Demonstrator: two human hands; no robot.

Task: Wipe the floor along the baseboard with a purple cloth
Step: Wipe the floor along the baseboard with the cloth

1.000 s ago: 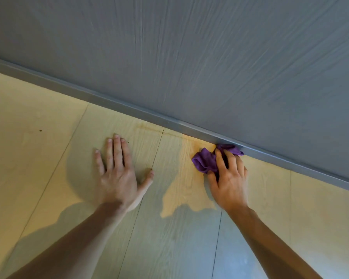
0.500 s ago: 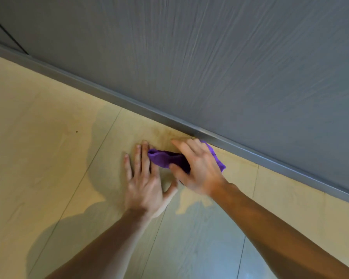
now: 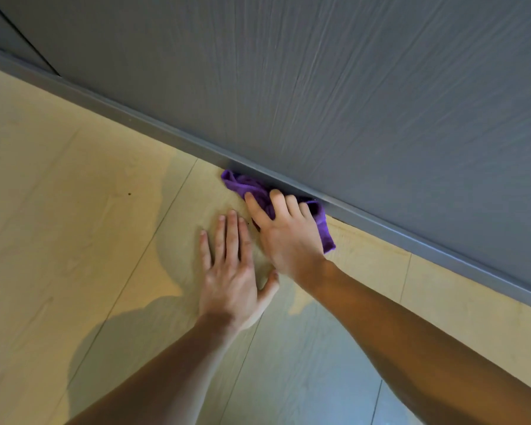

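Observation:
A crumpled purple cloth [image 3: 242, 184] lies on the pale wood floor [image 3: 74, 210], pressed right up against the grey baseboard [image 3: 172, 131]. My right hand [image 3: 285, 231] rests on top of the cloth with its fingers curled into it, and part of the cloth sticks out on both sides of the hand. Just left of it, my left hand [image 3: 232, 271] lies flat on the floor, fingers spread and holding nothing. The two hands touch near the left thumb.
A grey wood-grain wall panel [image 3: 350, 87] rises above the baseboard, which runs diagonally from upper left to lower right. A small dark speck [image 3: 129, 194] marks the floor to the left. Shadows of my arms fall across the planks.
My right hand has swept the cloth leftward along the baseboard and now presses it tight against the trim. My left hand has stayed planted flat on the floor; the view has shifted.

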